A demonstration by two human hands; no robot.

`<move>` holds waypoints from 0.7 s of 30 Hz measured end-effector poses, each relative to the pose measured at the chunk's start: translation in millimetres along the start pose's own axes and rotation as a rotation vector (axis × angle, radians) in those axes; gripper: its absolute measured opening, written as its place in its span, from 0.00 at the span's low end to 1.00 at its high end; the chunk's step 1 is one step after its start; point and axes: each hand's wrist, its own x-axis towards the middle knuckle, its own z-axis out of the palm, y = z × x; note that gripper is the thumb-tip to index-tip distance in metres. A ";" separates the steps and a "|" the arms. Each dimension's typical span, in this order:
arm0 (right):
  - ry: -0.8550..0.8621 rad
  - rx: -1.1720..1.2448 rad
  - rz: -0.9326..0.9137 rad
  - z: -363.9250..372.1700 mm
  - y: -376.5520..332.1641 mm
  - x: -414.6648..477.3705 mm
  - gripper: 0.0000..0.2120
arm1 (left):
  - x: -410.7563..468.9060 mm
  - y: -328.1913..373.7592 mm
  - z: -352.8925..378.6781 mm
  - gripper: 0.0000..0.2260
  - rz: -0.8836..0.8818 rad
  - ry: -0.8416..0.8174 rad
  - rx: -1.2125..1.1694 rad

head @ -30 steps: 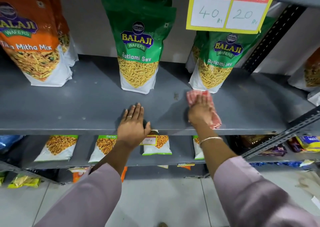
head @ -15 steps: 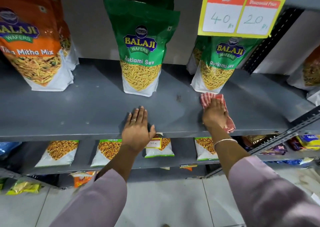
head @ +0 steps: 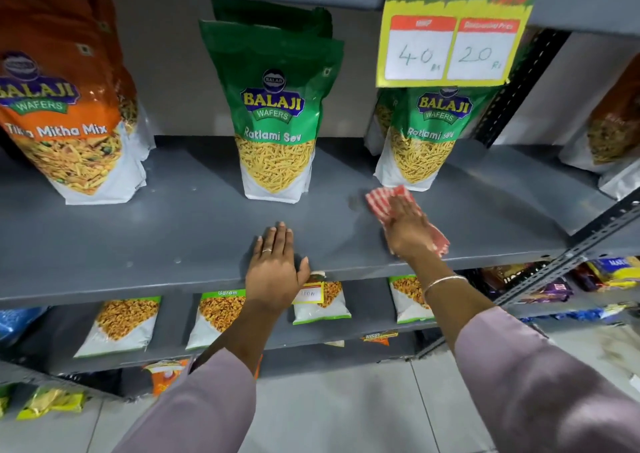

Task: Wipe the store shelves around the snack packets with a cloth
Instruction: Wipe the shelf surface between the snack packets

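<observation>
A grey metal shelf (head: 194, 231) holds an orange Tikha Mitha Mix packet (head: 69, 113) at the left and two green Ratlami Sev packets, one in the middle (head: 277, 113) and one at the right (head: 422, 141). My right hand (head: 408, 227) presses flat on a red-and-white striped cloth (head: 384, 198) lying on the shelf just in front of the right green packet. My left hand (head: 277, 269) rests flat on the shelf's front edge, fingers together, holding nothing.
A yellow price card (head: 446, 44) hangs from the shelf above, over the right green packet. A perforated upright post (head: 512, 89) and a slanted steel bracket (head: 571, 255) stand at the right. Small snack packets (head: 121, 324) lie on the lower shelf. More packets (head: 609, 141) stand at far right.
My right hand swept the cloth right and then back leftward along the shelf in front of the right green packet. My left hand stayed on the shelf edge. The view tilted upward slightly.
</observation>
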 end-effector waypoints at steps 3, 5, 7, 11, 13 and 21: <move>0.003 0.085 0.306 -11.2 23.8 9.2 0.31 | 0.6 1.8 0.9 0.28 -0.019 -0.003 0.013; 0.002 0.067 0.267 -15.7 12.6 5.5 0.27 | 2.9 9.9 2.6 0.28 -0.033 -0.006 0.038; -0.016 0.058 0.014 -16.6 -22.4 -2.1 0.28 | 2.9 2.5 1.3 0.29 -0.066 -0.005 0.041; -0.054 0.057 -0.311 0.3 -1.3 3.6 0.30 | 3.7 31.6 -2.5 0.28 -0.134 0.056 0.066; -0.010 0.047 -0.213 0.1 48.3 12.9 0.29 | 11.9 69.4 -5.9 0.29 -0.125 0.114 0.044; -0.010 0.148 -0.182 -21.3 136.3 -0.9 0.29 | 45.8 218.0 26.8 0.36 -0.040 0.025 -0.025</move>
